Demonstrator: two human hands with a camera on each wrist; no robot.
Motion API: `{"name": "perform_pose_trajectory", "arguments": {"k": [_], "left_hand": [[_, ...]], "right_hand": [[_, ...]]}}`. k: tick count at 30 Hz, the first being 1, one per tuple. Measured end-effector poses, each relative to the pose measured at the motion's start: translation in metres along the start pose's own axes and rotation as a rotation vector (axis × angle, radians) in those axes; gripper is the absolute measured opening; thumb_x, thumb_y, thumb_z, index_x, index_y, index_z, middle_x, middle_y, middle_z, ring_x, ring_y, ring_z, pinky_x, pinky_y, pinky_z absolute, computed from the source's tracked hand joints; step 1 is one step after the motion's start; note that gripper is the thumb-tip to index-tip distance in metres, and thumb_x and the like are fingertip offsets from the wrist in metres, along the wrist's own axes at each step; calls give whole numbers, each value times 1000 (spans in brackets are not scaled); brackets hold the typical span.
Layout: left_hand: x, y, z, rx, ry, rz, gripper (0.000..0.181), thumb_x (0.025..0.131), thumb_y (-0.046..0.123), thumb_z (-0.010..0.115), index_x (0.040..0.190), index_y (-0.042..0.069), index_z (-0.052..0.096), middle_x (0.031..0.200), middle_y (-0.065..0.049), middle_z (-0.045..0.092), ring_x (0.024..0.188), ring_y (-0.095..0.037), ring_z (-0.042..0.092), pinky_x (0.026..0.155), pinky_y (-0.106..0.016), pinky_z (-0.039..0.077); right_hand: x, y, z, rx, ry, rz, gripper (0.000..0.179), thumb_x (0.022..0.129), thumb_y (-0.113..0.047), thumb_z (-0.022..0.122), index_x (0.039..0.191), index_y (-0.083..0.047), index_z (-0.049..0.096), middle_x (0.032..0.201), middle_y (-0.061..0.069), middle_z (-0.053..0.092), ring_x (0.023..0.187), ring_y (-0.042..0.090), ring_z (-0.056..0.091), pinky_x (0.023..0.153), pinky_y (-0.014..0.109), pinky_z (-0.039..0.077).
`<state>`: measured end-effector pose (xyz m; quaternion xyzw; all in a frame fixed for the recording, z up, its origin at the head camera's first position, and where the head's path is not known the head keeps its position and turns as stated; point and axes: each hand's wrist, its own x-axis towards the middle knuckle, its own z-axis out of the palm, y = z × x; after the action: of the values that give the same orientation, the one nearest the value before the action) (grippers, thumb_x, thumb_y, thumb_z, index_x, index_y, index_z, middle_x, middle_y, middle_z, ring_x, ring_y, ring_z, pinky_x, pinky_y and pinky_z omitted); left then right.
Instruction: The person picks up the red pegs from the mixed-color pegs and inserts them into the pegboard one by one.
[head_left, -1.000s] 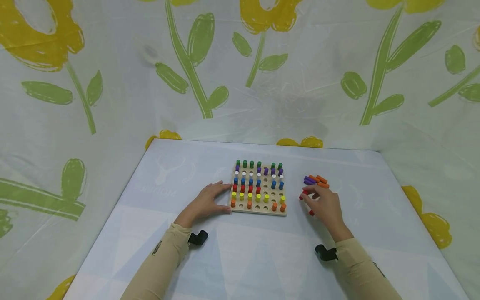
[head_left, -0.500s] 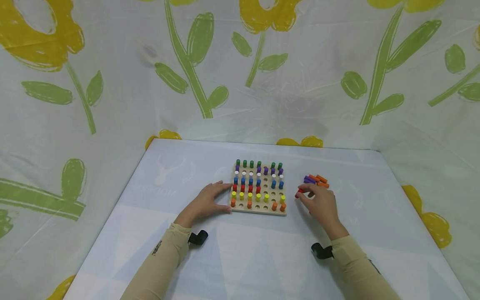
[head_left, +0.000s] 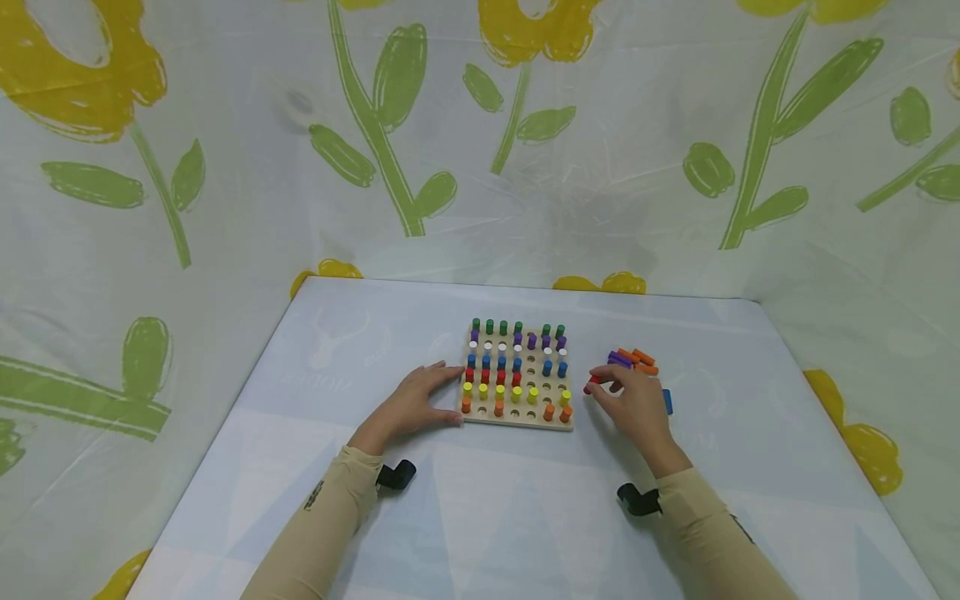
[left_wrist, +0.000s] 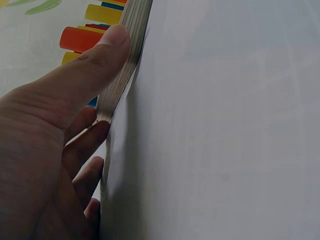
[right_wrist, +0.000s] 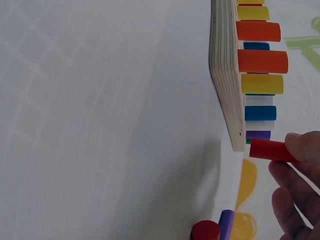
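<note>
"How does the right hand (head_left: 637, 404) hold the red peg (right_wrist: 269, 150)?"
"It pinches it between thumb and fingers, just right of the pegboard (head_left: 517, 423)."
"And the left hand (head_left: 412, 404)?"
"Thumb and fingers spread, it touches the board's left side. Loose purple pegs (head_left: 619, 359) lie beyond the right."

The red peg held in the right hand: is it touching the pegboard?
Apart. In the head view, a strip of pale tabletop shows between the red peg and the right edge of the pegboard.
</note>
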<state>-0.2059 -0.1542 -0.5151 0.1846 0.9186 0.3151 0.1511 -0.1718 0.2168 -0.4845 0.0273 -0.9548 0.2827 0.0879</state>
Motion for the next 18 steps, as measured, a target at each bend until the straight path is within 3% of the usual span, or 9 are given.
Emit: {"name": "perform_pose_trajectory", "arguments": {"k": [9, 18], "left_hand": [[1, -1, 1, -4, -6, -24, 91, 80, 51, 84, 157, 27, 42, 165, -6, 33, 155, -32, 19, 125, -56, 14], [0, 0, 0, -6, -3, -10, 91, 79, 50, 85, 156, 26, 43, 164, -7, 35, 154, -32, 20, 126, -56, 14]], "right_hand": [[1, -4, 3, 3, -6, -7, 23, 93, -21, 76, 113, -9, 75, 103, 7, 76, 90, 26, 64, 75, 38, 55], [1, -8, 6, -2, -15, 6, 24, 93, -22, 75, 114, -9, 75, 103, 7, 76, 90, 26, 64, 75, 40, 56]]}}
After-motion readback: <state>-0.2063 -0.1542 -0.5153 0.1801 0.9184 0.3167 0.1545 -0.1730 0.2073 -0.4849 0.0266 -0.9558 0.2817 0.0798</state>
